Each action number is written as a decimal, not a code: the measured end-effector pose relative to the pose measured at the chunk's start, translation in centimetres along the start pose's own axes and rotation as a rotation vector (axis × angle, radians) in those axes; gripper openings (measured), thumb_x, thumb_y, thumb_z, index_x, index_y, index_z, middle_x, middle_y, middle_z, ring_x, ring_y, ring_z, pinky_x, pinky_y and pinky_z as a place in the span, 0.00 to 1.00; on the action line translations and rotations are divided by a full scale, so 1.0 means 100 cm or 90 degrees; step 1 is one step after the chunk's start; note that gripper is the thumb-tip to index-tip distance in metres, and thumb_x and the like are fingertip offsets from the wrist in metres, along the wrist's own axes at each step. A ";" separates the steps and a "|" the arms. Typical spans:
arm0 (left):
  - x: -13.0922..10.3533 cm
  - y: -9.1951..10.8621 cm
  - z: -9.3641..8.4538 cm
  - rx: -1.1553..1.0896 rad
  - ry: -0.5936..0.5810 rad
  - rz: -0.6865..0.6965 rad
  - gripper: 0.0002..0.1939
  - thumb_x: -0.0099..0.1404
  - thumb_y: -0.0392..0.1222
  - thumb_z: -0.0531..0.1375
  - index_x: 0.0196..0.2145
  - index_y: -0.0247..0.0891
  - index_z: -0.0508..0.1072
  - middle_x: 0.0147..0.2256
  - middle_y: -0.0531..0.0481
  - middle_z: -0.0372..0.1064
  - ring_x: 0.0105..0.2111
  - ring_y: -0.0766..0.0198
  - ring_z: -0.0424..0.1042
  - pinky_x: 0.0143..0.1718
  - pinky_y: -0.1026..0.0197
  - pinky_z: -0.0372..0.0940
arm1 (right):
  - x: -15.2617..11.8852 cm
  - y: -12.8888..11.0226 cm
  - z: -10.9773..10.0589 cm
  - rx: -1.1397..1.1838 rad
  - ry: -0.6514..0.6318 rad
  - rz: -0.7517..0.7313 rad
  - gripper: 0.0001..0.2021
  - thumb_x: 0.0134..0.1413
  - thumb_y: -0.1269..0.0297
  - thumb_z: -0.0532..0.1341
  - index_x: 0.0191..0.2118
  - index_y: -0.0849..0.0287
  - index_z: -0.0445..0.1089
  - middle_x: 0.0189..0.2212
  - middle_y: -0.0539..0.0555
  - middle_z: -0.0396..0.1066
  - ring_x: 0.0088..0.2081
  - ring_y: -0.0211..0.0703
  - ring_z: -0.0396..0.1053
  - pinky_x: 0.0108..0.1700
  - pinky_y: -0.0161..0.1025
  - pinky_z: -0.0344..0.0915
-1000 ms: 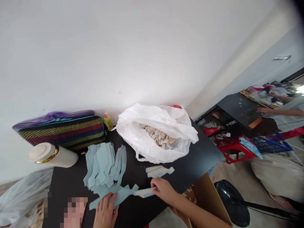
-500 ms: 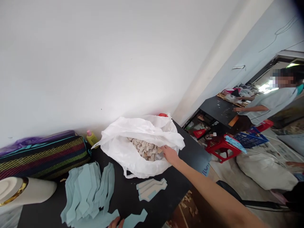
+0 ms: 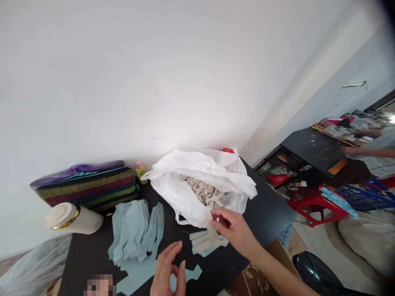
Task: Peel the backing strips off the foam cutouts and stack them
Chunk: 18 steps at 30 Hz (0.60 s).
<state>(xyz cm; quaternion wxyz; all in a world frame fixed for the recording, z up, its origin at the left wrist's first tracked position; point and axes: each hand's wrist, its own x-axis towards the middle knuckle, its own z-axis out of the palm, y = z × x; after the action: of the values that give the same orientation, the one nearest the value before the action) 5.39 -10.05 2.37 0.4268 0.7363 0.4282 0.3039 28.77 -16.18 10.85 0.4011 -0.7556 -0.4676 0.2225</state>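
My right hand [image 3: 233, 230] pinches a small beige cut piece [image 3: 211, 233] above a short row of light-blue strips with beige facings [image 3: 200, 242]. Closer to me, my left hand [image 3: 169, 267] is open, thumb and fingers apart, over a light-blue strip [image 3: 195, 273] on the black table [image 3: 177, 236]. Left of that hand is a fanned pile of light-blue cut pieces [image 3: 131, 230]. Behind my right hand, a white plastic bag [image 3: 173, 172] gapes open, with many beige pieces [image 3: 202, 190] inside.
A cream bottle with a gold band [image 3: 74, 218], a striped bag [image 3: 92, 187] and a small yellow bottle [image 3: 140, 172] stand at the left. A cardboard box [image 3: 279, 255] holds scraps below right. Farther off are a red stool [image 3: 321, 205] and a co-worker's arm [image 3: 367, 152].
My right hand has come out of the white bag toward me with a beige piece. My left hand has lifted off the light-blue strip and opened. The view has shifted right to left.
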 end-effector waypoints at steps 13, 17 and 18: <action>0.004 0.050 -0.066 -0.134 -0.081 -0.129 0.09 0.64 0.47 0.58 0.31 0.42 0.73 0.29 0.53 0.72 0.28 0.67 0.72 0.33 0.68 0.68 | -0.032 -0.066 0.070 0.125 -0.207 -0.026 0.08 0.59 0.67 0.58 0.35 0.57 0.76 0.28 0.50 0.72 0.28 0.35 0.65 0.28 0.31 0.57; -0.007 0.044 -0.066 -0.059 -0.023 0.009 0.08 0.66 0.41 0.56 0.30 0.42 0.72 0.31 0.53 0.71 0.29 0.69 0.70 0.31 0.71 0.64 | -0.029 -0.072 0.073 0.078 -0.252 -0.079 0.06 0.52 0.72 0.60 0.30 0.58 0.75 0.27 0.50 0.72 0.27 0.34 0.65 0.29 0.31 0.57; -0.010 0.043 -0.066 -0.043 -0.016 0.031 0.08 0.67 0.40 0.56 0.31 0.42 0.72 0.32 0.52 0.72 0.30 0.69 0.70 0.31 0.71 0.64 | -0.028 -0.073 0.074 0.061 -0.256 -0.091 0.06 0.51 0.73 0.60 0.29 0.59 0.75 0.26 0.50 0.71 0.27 0.34 0.65 0.29 0.31 0.57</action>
<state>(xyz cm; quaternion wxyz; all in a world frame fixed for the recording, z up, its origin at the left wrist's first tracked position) 1.16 -9.61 9.07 0.4493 0.7357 0.3938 0.3191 18.38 -13.99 12.37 0.3497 -0.6410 -0.5794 0.3620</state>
